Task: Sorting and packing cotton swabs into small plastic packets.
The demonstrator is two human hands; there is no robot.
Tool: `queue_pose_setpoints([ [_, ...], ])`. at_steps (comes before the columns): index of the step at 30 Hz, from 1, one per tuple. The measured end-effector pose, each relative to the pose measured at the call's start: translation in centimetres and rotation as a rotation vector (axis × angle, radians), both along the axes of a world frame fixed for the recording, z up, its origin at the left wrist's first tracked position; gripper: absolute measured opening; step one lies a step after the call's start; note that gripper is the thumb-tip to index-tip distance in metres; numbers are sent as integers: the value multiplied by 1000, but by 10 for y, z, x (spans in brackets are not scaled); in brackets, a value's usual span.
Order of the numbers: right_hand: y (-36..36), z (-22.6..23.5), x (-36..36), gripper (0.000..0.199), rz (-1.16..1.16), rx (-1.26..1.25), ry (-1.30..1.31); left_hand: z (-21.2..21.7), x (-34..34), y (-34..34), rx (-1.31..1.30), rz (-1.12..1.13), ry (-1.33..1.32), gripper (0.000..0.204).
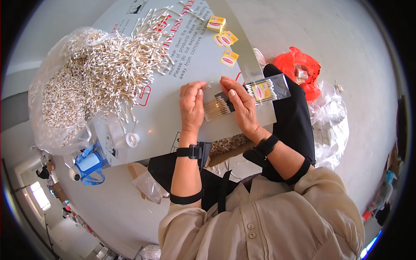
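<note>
My left hand point(192, 106) stands on edge at the left end of a row of cotton swabs point(216, 109) on the metal-topped table point(173, 130). Its fingers are close together and partly turned from view. My right hand point(243, 108) is at the other end of the row, fingers stretched forward, thumb on the near side. The palms face each other with the swabs between them. A dark strip shows partly under my right hand. Just right of that hand lies a clear bag point(282, 85) of cotton swabs with a yellow label card point(261, 92).
A large clear bag point(39, 93) spills a heap of loose swabs point(108, 71) on the left. Yellow label cards point(229, 58) lie at the far edge. A small white round lid point(132, 139) and a blue-and-white bottle point(89, 162) are near left. Right of my knee are red point(297, 58) and clear bags point(327, 117).
</note>
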State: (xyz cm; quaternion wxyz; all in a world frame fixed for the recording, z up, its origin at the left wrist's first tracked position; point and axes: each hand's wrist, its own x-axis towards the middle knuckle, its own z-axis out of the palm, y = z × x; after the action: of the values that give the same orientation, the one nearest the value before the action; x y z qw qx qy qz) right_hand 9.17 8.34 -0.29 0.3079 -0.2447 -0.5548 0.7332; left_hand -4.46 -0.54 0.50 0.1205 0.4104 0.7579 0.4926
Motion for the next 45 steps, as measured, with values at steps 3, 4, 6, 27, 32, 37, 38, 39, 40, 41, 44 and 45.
queue_pose_setpoints([
  [3,-2,1,-3,30,-74,-24,20,2,6,-6,-9,-86,-87,20],
  [4,-1,2,-3,31,-72,13,10,1,9,-9,52,-19,-241,24],
  [6,0,5,-6,32,-70,46,-1,5,13,-12,146,120,-410,39],
  [27,-9,7,-10,33,-73,160,-44,-6,33,0,328,128,-468,45],
  [32,-10,8,-10,33,-103,203,-65,-6,38,-5,373,152,-520,48],
  [37,-10,5,-10,33,-114,183,-52,-9,47,-8,454,281,-459,51],
  [38,-11,4,-10,32,-111,206,-58,-9,49,-7,457,287,-465,52],
  [39,-12,4,-10,32,-112,206,-60,-9,51,-7,461,292,-470,52],
  [40,-13,3,-11,32,-119,204,-53,-9,52,-6,460,291,-471,52],
  [41,-14,3,-11,32,-125,203,-46,-9,52,-4,453,270,-484,53],
  [44,-20,5,-9,34,-96,187,-52,-8,51,-3,449,240,-504,53],
  [45,-20,6,-9,34,-95,188,-53,-8,50,-4,451,230,-512,53],
])
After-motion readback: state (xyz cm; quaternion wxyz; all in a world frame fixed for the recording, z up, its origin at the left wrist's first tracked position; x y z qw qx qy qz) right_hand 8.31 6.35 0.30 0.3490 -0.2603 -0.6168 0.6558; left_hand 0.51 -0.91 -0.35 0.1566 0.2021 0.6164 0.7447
